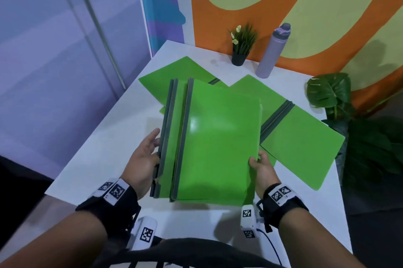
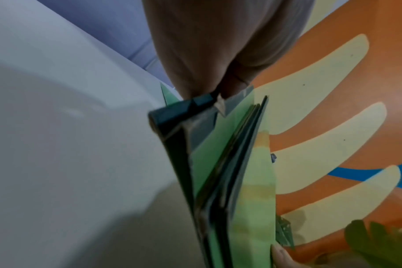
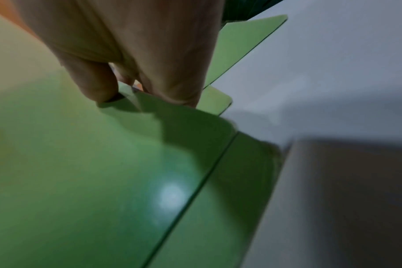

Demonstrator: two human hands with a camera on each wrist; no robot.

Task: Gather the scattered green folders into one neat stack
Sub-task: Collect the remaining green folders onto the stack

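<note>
Glossy, smooth plastic green folders [image 1: 218, 137] lie over a matt white table [image 1: 104, 148].

No words, brand names or numbers can be read anywhere here. The only signs are black-and-white square code markers: two on the band of the left wrist [image 1: 113, 190] at lower left of the head view, two on the band of the right wrist [image 1: 281, 194] at lower right, and more on the white camera units [image 1: 145, 234] hanging under each wrist near the bottom edge. Their patterns are coded squares, not letters. The green folders [image 1: 216, 143] at the centre and the grey bottle [image 1: 273, 49] at upper right carry no legible print.
</note>
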